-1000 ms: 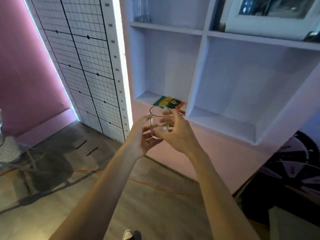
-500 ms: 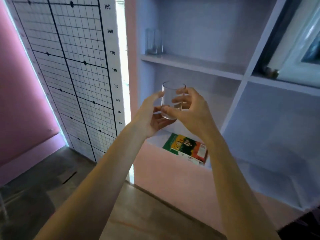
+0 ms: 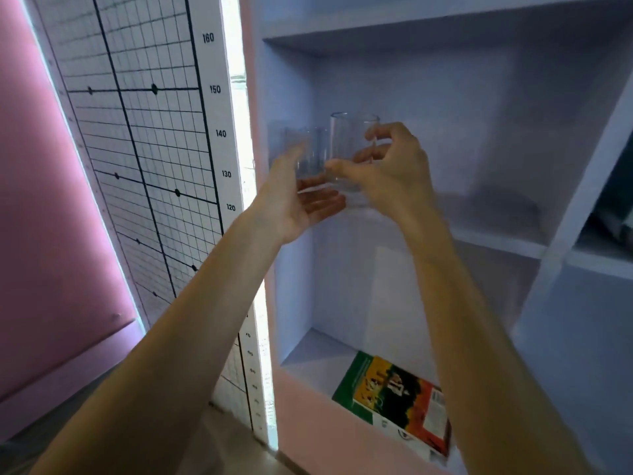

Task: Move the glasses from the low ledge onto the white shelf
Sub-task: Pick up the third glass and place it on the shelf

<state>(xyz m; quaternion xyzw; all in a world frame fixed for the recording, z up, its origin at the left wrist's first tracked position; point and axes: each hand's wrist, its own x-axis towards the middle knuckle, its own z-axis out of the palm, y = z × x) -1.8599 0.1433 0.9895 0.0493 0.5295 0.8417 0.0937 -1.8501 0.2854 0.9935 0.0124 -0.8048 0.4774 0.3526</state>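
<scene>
One glass point(image 3: 301, 150) already stands at the white shelf's point(image 3: 496, 240) left end. The right hand point(image 3: 387, 176) pinches a second glass point(image 3: 352, 149) just above that shelf, unplaced; the left hand point(image 3: 298, 197) is open beneath.

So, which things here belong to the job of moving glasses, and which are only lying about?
Part of the job:
- held glass, gripped by right hand, left hand open beside it
- second glass, in the same compartment
- white shelf

Just lying about:
- colourful book in the lower compartment
- height chart
</scene>
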